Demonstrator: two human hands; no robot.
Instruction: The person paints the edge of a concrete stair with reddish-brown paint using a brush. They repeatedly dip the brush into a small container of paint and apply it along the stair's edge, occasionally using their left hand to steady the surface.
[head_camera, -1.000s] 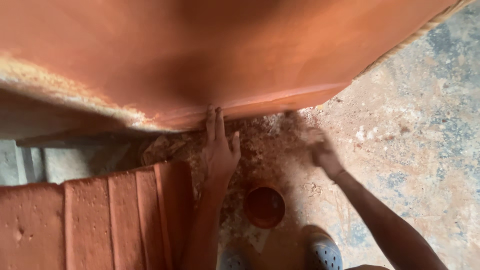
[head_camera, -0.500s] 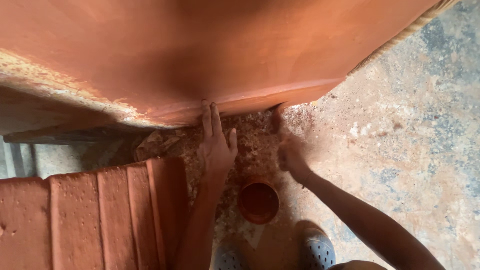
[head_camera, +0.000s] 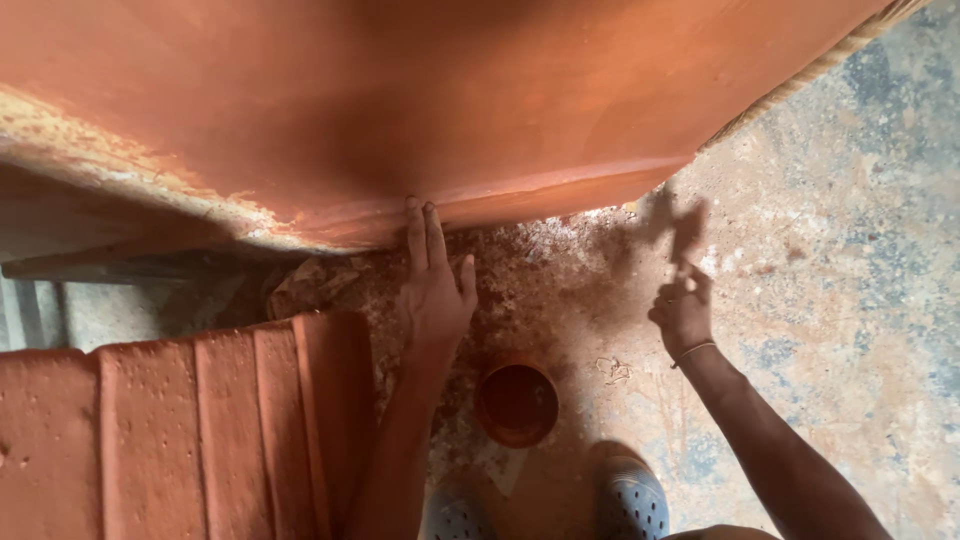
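Terracotta-red clay makes up the large vessel (head_camera: 420, 110) that fills the top of the view, its wall smooth, broad and curved, with a darker shaded band through the middle and a paler, glossier strip along the lower edge. Toward the left, that edge turns rough and flaky, with pale crusted patches. A rope (head_camera: 800, 75) lies against the vessel at the upper right.

The left hand (head_camera: 435, 290) is flat and open, fingers stretched out together, and its fingertips (head_camera: 420, 212) touch the vessel's lower edge; it holds nothing. The right hand (head_camera: 683, 312) is raised well apart from the vessel, over the floor (head_camera: 850, 260), with the fingers drawn up loosely; something thin and blurred seems to stick up from it, but I cannot tell whether its grip is closed on anything. A thin band circles that wrist.

Between the two forearms, a small round clay bowl (head_camera: 516, 403) sits on the floor, dark red inside. To the lower left lies a stack of ridged clay tiles (head_camera: 190, 430), pitted and the same reddish colour, just beside the left forearm. The floor is mottled concrete, stained with red dust and crumbs under the vessel. Two grey perforated shoes (head_camera: 632, 500) show at the bottom edge.
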